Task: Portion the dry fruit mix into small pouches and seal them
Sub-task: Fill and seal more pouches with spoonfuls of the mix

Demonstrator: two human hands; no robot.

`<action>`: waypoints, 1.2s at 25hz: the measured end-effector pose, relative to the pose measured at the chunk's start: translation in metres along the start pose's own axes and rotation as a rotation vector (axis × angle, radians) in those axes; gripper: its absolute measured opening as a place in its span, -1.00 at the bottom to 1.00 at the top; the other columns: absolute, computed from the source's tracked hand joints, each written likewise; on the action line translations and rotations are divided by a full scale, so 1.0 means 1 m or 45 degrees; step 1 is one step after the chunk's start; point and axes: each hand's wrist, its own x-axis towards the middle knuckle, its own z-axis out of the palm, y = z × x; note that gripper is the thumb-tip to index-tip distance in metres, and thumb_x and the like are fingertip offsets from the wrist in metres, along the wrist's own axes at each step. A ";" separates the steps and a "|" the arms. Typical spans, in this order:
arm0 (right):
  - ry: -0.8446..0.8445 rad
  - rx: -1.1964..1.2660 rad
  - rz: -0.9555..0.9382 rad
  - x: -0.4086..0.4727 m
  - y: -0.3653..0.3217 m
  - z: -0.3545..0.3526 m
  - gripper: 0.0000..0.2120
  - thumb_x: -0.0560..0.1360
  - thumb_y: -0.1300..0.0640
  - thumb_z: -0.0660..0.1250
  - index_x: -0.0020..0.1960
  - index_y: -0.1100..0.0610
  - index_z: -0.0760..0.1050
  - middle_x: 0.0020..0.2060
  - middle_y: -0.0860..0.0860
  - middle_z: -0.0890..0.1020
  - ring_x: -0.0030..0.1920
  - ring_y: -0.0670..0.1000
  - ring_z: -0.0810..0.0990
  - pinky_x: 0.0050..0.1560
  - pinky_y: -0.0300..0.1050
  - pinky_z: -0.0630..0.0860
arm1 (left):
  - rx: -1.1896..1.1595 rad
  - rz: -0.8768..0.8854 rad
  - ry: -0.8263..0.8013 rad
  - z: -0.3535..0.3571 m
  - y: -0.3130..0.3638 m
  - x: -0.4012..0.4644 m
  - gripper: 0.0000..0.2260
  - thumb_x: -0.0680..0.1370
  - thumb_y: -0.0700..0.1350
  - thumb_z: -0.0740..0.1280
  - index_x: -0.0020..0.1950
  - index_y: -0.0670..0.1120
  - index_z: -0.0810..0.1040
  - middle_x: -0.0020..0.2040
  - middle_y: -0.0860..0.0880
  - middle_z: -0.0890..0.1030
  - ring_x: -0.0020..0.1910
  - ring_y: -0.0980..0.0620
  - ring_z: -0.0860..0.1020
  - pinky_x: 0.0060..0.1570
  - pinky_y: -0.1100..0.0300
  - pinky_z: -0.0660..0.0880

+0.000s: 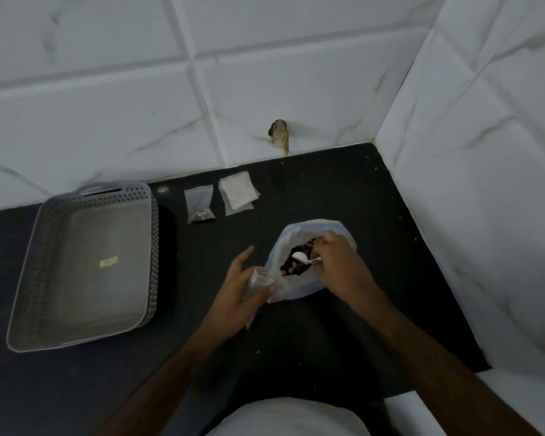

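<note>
I see left hand (237,289) gripping a pouch (258,283); right hand (335,265) pinches spoon (301,257) inside the bag (299,287).

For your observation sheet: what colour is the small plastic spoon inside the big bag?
White; the small plastic spoon shows best in the head view.

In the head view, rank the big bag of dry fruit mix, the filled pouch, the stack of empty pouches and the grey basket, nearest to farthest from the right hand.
From the right hand:
1. Big bag, the hand is inside its mouth.
2. Stack of empty pouches, beyond, by the wall.
3. Filled pouch, left of the stack.
4. Grey basket, far left.
</note>
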 end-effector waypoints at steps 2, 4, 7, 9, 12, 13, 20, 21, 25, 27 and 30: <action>0.005 -0.094 0.025 0.001 -0.002 -0.002 -0.82 0.63 0.11 0.26 0.16 0.04 0.59 0.14 0.00 0.54 0.15 0.02 0.52 0.13 -0.01 0.55 | -0.177 -0.305 -0.078 0.004 -0.004 0.003 -0.79 0.48 0.24 0.44 0.08 0.25 0.64 0.45 0.05 0.45 0.39 0.06 0.48 0.36 -0.08 0.47; 0.024 -0.044 0.025 0.001 -0.002 -0.001 -0.83 0.63 0.10 0.26 0.13 0.06 0.60 0.09 0.01 0.60 0.09 0.03 0.56 0.08 -0.02 0.55 | -0.217 -0.420 -0.200 0.006 -0.010 0.008 -0.69 0.43 0.29 0.42 0.09 0.18 0.66 0.21 -0.01 0.63 0.15 0.04 0.64 0.23 -0.14 0.56; -0.023 0.127 0.090 -0.002 -0.006 -0.002 -0.80 0.65 0.08 0.26 0.08 0.13 0.63 -0.05 0.04 0.68 -0.10 -0.05 0.61 -0.05 -0.15 0.51 | -0.158 -0.388 -0.245 0.011 -0.011 0.014 -0.79 0.56 0.10 0.42 0.15 0.06 0.66 0.11 0.02 0.68 0.08 0.09 0.67 0.22 -0.10 0.57; -0.055 0.202 0.116 -0.004 -0.006 -0.001 -0.80 0.64 0.09 0.27 0.06 0.15 0.63 -0.10 0.03 0.69 -0.13 -0.07 0.62 -0.05 -0.15 0.54 | -0.229 -0.367 -0.195 0.016 -0.010 0.015 -0.82 0.59 0.00 0.42 0.18 0.04 0.65 0.13 0.03 0.68 0.10 0.11 0.67 0.23 -0.06 0.58; -0.051 0.319 0.113 -0.007 -0.008 0.005 -0.86 0.60 0.16 0.31 0.00 0.15 0.65 -0.18 -0.02 0.68 -0.17 -0.11 0.63 -0.04 -0.13 0.60 | -0.276 -0.383 -0.112 0.021 -0.008 0.016 -0.81 0.58 -0.02 0.43 0.19 0.09 0.61 0.24 0.07 0.60 0.15 0.16 0.63 0.27 0.03 0.55; -0.046 0.330 0.122 -0.006 -0.008 0.007 -0.87 0.60 0.17 0.32 -0.01 0.15 0.64 -0.20 -0.05 0.66 -0.18 -0.12 0.62 -0.05 -0.14 0.60 | -0.242 -0.374 -0.107 0.020 -0.006 0.015 -0.80 0.58 -0.01 0.43 0.19 0.14 0.58 0.28 0.06 0.56 0.18 0.16 0.60 0.29 0.05 0.54; -0.077 0.274 0.168 0.001 -0.001 0.003 -0.86 0.61 0.14 0.31 0.02 0.11 0.66 -0.18 -0.02 0.67 -0.17 -0.08 0.63 0.00 -0.04 0.62 | 0.406 -0.161 0.111 -0.018 -0.018 0.004 -0.79 0.59 0.10 0.38 0.21 0.18 0.51 0.20 0.13 0.51 0.15 0.18 0.53 0.19 0.03 0.54; -0.095 0.258 0.163 0.002 0.000 0.003 -0.85 0.61 0.15 0.30 0.04 0.13 0.66 -0.15 0.01 0.68 -0.13 -0.05 0.64 0.03 -0.02 0.61 | 0.548 -0.220 0.185 -0.025 -0.024 0.004 -0.70 0.58 0.14 0.36 0.27 0.12 0.48 0.22 0.10 0.51 0.17 0.14 0.54 0.22 -0.04 0.52; -0.127 0.228 0.155 0.006 -0.003 0.002 -0.82 0.62 0.16 0.30 0.12 0.16 0.65 -0.03 0.05 0.69 -0.03 -0.01 0.65 0.12 0.00 0.58 | 0.893 -0.443 0.320 -0.036 -0.046 0.010 -0.46 0.54 0.25 0.35 0.40 -0.01 0.35 0.34 -0.03 0.45 0.30 -0.03 0.47 0.30 -0.11 0.44; -0.095 0.241 0.139 0.005 -0.003 0.003 -0.83 0.61 0.17 0.31 0.10 0.15 0.66 -0.03 0.03 0.69 -0.04 -0.04 0.64 0.10 -0.06 0.57 | 1.006 -0.481 0.314 -0.033 -0.056 0.012 -0.40 0.53 0.29 0.33 0.43 -0.03 0.32 0.36 -0.06 0.41 0.32 -0.07 0.44 0.27 -0.07 0.45; -0.107 0.253 0.158 0.004 -0.001 0.002 -0.85 0.61 0.16 0.32 0.10 0.10 0.65 -0.03 -0.01 0.67 -0.04 -0.07 0.63 0.07 -0.10 0.57 | 1.154 -0.523 0.290 -0.028 -0.061 0.013 -0.30 0.52 0.36 0.28 0.49 -0.04 0.29 0.39 -0.09 0.36 0.34 -0.10 0.39 0.27 -0.06 0.43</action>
